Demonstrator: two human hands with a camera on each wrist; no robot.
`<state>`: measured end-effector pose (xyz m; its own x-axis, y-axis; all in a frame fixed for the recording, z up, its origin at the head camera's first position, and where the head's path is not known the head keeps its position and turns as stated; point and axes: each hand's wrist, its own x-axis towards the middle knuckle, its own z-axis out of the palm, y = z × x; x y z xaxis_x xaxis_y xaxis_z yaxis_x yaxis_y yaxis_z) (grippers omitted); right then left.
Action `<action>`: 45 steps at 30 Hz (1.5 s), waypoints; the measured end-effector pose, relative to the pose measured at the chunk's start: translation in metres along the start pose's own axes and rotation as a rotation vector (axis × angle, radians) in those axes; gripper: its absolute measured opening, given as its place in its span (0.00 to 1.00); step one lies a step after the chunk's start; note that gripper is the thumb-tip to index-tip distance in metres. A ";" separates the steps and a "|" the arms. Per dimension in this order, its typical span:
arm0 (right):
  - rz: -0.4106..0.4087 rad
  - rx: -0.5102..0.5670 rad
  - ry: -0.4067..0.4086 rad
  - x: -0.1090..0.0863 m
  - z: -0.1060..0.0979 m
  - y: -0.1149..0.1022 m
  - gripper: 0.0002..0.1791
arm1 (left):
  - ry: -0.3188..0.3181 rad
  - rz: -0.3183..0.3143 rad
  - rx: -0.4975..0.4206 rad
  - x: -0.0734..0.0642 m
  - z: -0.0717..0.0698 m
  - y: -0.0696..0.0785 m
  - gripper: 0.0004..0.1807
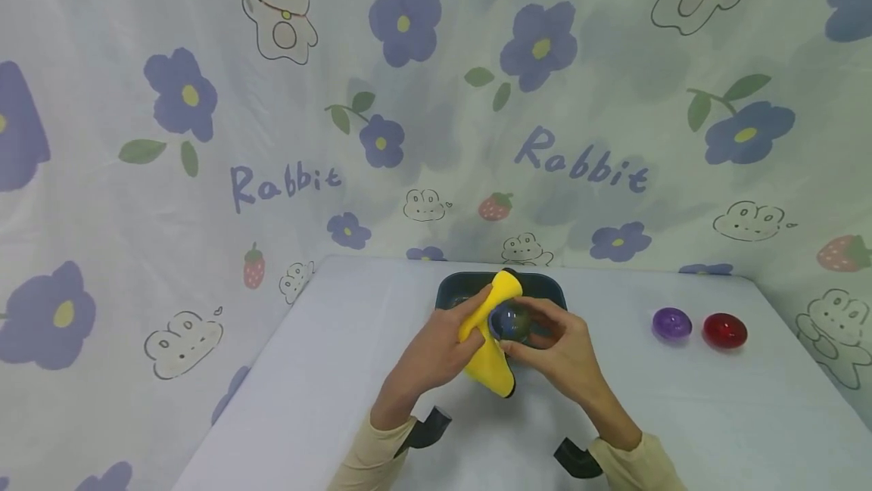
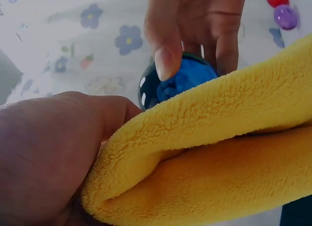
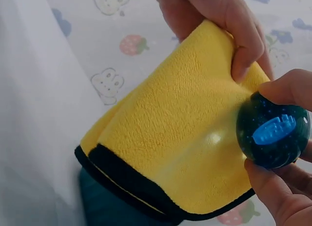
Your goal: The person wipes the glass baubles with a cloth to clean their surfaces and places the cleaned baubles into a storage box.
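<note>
My left hand (image 1: 431, 351) grips a folded yellow plush cloth (image 1: 489, 368) with black edging, the thumb pressed on top of it. The fingers and thumb of my right hand (image 1: 571, 346) pinch a shiny, dark see-through ball (image 1: 512, 321). In the right wrist view, a bright blue shape shows inside the ball (image 3: 273, 133), which lies right at the cloth (image 3: 175, 123). Behind the cloth in the left wrist view, part of the ball (image 2: 192, 72) is hidden. Both hands are held close together at the near side of a dark container.
The dark teal container (image 1: 470, 279) stands at the back middle of the white table (image 1: 327, 355), its inside mostly covered by the hands and cloth. On the right lie a purple egg-shaped ball (image 1: 672, 324) and a red one (image 1: 725, 330). A patterned curtain (image 1: 450, 120) hangs behind.
</note>
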<state>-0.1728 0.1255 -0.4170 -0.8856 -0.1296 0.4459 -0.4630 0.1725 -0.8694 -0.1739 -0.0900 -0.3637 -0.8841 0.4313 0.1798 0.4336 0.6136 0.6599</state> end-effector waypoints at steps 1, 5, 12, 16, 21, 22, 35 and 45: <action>0.006 -0.005 0.013 0.001 -0.001 0.000 0.32 | -0.010 -0.006 -0.003 0.000 0.000 0.001 0.36; 0.038 -0.015 0.040 0.004 -0.003 0.001 0.32 | -0.017 -0.001 -0.017 0.000 0.002 0.003 0.36; 0.096 -0.084 0.043 0.008 -0.008 0.008 0.32 | 0.014 0.007 -0.015 0.000 0.003 0.005 0.34; 0.119 -0.075 0.025 0.010 -0.011 0.009 0.33 | 0.032 0.029 -0.031 0.000 0.003 0.006 0.33; 0.162 -0.077 0.000 0.008 -0.012 0.006 0.34 | 0.051 0.055 -0.050 0.001 0.003 0.006 0.32; 0.170 -0.073 -0.010 0.008 -0.012 0.005 0.34 | 0.055 0.058 -0.055 0.001 0.003 0.006 0.32; 0.043 -0.035 -0.118 0.001 -0.007 0.001 0.35 | 0.094 0.140 -0.048 -0.001 0.005 0.001 0.32; -0.053 0.134 -0.122 -0.001 -0.004 -0.004 0.33 | 0.097 0.150 -0.056 0.000 0.004 -0.001 0.31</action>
<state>-0.1701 0.1286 -0.4130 -0.8456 -0.2537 0.4697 -0.4926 0.0313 -0.8697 -0.1737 -0.0875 -0.3674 -0.8240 0.4476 0.3473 0.5540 0.5082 0.6594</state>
